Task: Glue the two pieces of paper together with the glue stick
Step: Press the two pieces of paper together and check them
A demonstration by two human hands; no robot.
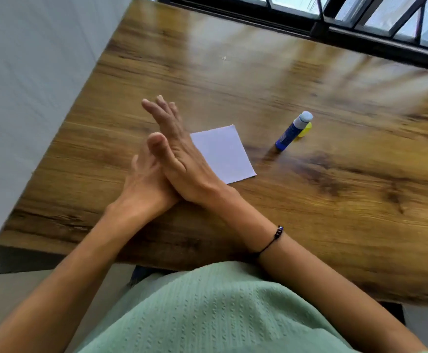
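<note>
Both hands are pressed palm against palm above the wooden worktop (309, 200), the right hand (179, 159) lying across the left hand (144, 184), fingers straight on both and nothing in either grip as far as I can see. The white paper (224, 154) lies flat on the worktop just right of the hands, and it looks like one sheet, so I can't tell if there are two stacked. The blue glue stick (290, 133) stands uncapped to the right of the paper, with its yellow cap (305, 130) touching it from behind.
</note>
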